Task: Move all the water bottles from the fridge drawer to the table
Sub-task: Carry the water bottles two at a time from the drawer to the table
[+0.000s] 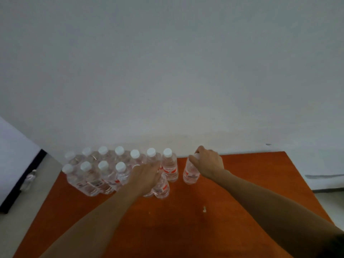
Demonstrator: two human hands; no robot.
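Orange surface: the table point(242, 211) carries a packed group of water bottles point(96, 172) at its far left, all upright with white caps.
Right hand: the right hand point(209, 162) is closed over the cap and neck of a single bottle point(190, 173), which stands apart to the right of the group, its base apparently on the table.
Left hand: the left hand point(147, 174) is laid over the top of a front bottle point(162, 187); whether the fingers are closed on it cannot be told.
Long axis: both bottles are held vertical, directly beneath the fingers.
Deciding relation: a gap is left between the single bottle and the row's end bottle point(169, 164); a leftward slide is judged likely.
Fridge drawer: not seen.
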